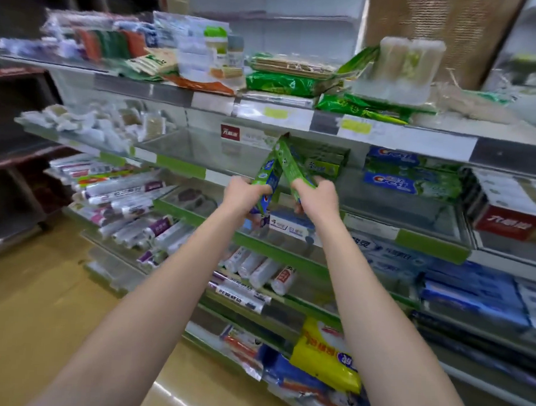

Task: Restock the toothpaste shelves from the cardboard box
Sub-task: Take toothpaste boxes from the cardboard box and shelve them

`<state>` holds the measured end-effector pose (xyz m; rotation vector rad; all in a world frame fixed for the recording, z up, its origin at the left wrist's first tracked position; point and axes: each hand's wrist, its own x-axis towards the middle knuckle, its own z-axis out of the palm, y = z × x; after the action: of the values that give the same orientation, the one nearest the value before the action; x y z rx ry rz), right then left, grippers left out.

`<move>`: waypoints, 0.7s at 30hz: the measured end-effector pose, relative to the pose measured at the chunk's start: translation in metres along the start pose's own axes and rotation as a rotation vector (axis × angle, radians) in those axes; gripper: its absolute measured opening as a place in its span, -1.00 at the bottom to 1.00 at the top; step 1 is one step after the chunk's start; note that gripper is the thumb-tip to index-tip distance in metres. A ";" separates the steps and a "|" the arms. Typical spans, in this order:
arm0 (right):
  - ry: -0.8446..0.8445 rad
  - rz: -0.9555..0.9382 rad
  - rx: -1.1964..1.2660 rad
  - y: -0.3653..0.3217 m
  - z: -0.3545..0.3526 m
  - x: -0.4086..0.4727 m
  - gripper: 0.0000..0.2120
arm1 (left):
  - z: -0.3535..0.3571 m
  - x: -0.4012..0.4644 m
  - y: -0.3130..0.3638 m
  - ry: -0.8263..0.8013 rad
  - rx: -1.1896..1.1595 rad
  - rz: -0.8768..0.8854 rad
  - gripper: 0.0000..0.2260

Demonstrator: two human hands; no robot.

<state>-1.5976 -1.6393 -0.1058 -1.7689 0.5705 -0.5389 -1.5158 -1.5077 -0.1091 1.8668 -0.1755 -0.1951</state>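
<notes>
Both arms are stretched out toward the shelving. The left hand (245,193) has its fingers curled round a green and blue toothpaste carton (267,175), and the right hand (315,194) grips a second green carton (289,162) the same way. Each is held by its lower end with the long axis rising steeply, and the two lean in toward each other so their upper ends cross just in front of the stacked green cartons (320,162) already lying flat on the middle shelf (182,164).

That stack is the landmark: it sits directly behind and slightly right of the crossed tips, with its cartons laid lengthwise along the shelf. The held cartons stand nearly upright, so in my judgement they must be tipped down and turned sideways to match. The right hand is the nearer to the stack, so its carton looks likelier to go in first. Right of the stack lie blue Crest boxes (392,175); left of it the shelf shows bare glass.

The cardboard box is nowhere in view. Fingertips are hidden behind the cartons, and the whole scene is smeared, so the print on the packs and the price labels (276,113) above the stack cannot be read
</notes>
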 end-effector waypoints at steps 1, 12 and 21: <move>0.004 0.009 -0.033 -0.003 -0.001 0.004 -0.56 | -0.001 0.006 0.003 -0.002 0.050 0.029 -0.83; 0.030 0.079 -0.034 -0.022 -0.012 0.049 -0.50 | -0.013 0.063 0.036 -0.264 0.451 0.190 -0.56; 0.135 -0.041 -0.076 -0.013 -0.033 0.082 -0.70 | 0.012 0.102 0.037 -0.179 0.630 0.261 -0.63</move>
<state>-1.5528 -1.7123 -0.0789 -1.8285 0.6565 -0.6770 -1.4198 -1.5528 -0.0820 2.4221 -0.6624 -0.1334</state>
